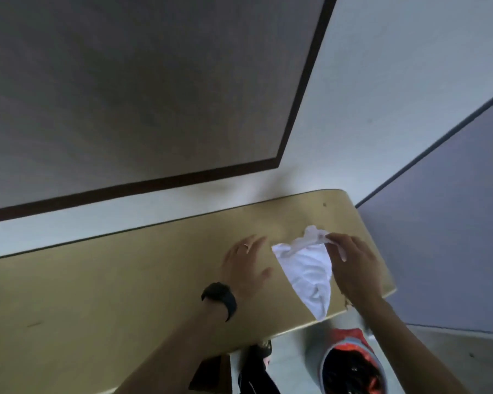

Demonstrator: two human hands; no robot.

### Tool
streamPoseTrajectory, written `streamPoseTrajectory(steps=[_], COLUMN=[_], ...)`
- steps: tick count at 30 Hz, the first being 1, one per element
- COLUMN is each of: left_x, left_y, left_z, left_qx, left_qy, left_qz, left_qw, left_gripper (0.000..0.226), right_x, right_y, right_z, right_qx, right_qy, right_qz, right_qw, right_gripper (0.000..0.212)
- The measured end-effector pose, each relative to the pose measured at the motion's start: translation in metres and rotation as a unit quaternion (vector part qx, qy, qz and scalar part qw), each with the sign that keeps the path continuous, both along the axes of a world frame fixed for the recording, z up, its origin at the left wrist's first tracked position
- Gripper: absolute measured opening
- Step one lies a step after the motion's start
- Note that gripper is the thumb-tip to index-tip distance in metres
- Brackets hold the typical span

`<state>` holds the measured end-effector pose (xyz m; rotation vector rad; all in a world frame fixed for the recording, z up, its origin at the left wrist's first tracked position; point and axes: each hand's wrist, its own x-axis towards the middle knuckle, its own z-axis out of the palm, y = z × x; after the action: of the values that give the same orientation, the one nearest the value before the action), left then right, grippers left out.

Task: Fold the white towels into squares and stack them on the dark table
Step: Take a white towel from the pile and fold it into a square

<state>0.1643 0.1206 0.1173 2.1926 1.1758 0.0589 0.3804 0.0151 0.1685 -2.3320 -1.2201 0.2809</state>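
A crumpled white towel [305,268] hangs over the right end of a light wooden surface [111,294]. My right hand [353,265] pinches the towel's upper edge and lifts it a little, so the cloth drapes down toward the front edge. My left hand [245,265], with a ring and a black wrist strap, hovers with spread fingers just left of the towel, not touching it. The dark table [111,81] fills the upper left, beyond a strip of pale floor; nothing lies on the part that shows.
A red and grey round container [350,362] stands on the floor below the wooden surface's right end. Dark items [256,365] sit beside it under the front edge. A grey-blue panel [453,223] rises at the right.
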Motion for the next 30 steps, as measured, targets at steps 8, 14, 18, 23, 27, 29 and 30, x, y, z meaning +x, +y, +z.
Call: streamPoseTrajectory(steps=[8,14,18,23,27,29,30], left_x=[0.002,-0.082,-0.149,-0.208,-0.228,-0.232,-0.234], left_y=[-0.015,-0.006,0.003,0.020,0.035,0.045,0.049], left_z=[0.089,0.092,0.097,0.100,0.103,0.106,0.107], left_qx=[0.161,0.074,0.085,0.104,0.140,0.154,0.164], left_qy=[-0.107,-0.132,-0.048,0.034,0.032,0.029,0.029], left_qz=[0.002,0.042,0.025,0.041,0.085,0.102,0.104], left_qw=[0.981,0.988,0.995,0.993,0.986,0.982,0.981], left_gripper=[0.039,0.032,0.030,0.033,0.031,0.030,0.029], right_x=[-0.048,-0.079,-0.102,-0.114,-0.119,-0.123,-0.125], right_y=[0.018,0.022,0.025,0.036,0.056,0.068,0.074], right_z=[0.091,0.097,0.084,0.058,0.050,0.051,0.051], right_qx=[0.087,0.088,0.050,-0.021,-0.047,-0.046,-0.040], right_qy=[-0.023,0.005,0.004,-0.033,-0.059,-0.067,-0.071], right_qz=[0.162,0.217,0.242,0.287,0.295,0.288,0.282], right_qw=[0.983,0.972,0.969,0.957,0.952,0.954,0.956], right_gripper=[0.016,0.015,0.014,0.018,0.020,0.021,0.021])
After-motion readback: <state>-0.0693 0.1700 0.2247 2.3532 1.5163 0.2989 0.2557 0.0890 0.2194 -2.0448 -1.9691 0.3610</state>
